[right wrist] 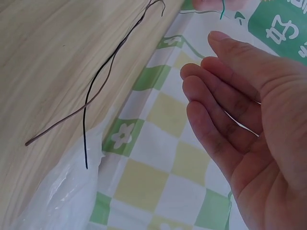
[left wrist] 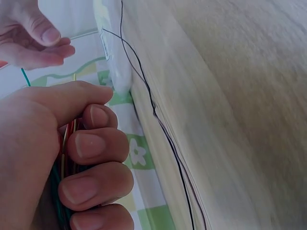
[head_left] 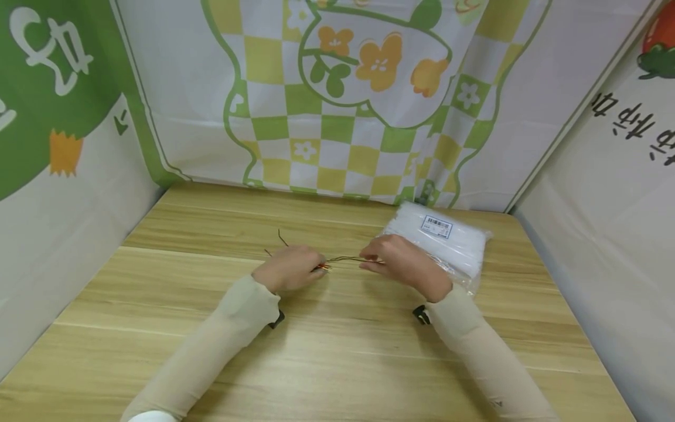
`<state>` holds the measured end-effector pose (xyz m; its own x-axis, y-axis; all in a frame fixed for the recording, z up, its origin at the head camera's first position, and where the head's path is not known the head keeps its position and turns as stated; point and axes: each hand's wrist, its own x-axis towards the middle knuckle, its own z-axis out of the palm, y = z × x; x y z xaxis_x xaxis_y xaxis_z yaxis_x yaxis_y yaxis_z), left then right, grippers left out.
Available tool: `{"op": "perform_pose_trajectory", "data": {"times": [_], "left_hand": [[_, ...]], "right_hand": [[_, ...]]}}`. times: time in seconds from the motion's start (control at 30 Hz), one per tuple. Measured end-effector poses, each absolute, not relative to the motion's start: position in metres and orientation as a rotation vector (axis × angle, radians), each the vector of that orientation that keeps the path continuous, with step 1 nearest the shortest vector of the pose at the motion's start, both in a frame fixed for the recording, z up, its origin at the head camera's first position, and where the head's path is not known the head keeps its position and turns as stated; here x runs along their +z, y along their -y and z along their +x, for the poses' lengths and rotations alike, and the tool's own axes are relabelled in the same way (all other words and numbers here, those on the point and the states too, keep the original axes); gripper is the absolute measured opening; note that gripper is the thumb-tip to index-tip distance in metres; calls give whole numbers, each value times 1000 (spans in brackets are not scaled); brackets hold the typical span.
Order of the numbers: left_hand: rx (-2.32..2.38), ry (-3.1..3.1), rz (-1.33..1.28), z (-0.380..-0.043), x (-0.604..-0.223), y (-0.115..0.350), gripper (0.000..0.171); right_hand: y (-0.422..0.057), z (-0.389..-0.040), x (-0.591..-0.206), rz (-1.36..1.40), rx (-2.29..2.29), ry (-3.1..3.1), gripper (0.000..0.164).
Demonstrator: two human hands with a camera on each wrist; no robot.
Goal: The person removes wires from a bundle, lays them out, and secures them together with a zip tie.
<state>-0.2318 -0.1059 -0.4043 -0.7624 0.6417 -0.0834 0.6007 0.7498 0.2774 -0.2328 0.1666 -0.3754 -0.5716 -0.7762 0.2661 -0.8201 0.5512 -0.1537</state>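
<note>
My left hand grips a bundle of thin coloured wires, red, yellow and green, with its fingers curled round them. Short ends stick out past the thumb, among them a green wire. A black wire and a brown wire run along beside that hand, outside its grip, crossing each other over the tabletop. To the right, my right hand hovers near their far ends. Its fingers are gently bent, the thumb apart from them, and nothing is between them.
A clear plastic bag of white items with a barcode label lies behind and beside my right hand. The wooden table meets a printed cloth wall at the back, with more cloth walls at both sides.
</note>
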Motion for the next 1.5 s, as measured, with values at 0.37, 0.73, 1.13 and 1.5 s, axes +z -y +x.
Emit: {"op": "perform_pose_trajectory", "data": {"times": [0.37,0.73,1.13,1.5], "left_hand": [[337,-2762,1027,-231,-405,93,22],[328,-2741,1109,-228,-405,77,28],[360,-2728,1089,-224,-404,68,23],[373,-2743,1075,-224,-407,74,27]], "right_hand": [[-154,-231,-372,1387,369,2594,6],[-147,-233,-374,1438,372,2551,4],[-138,-231,-382,1477,463,2581,9],[-145,-234,-385,1505,393,2525,9]]}}
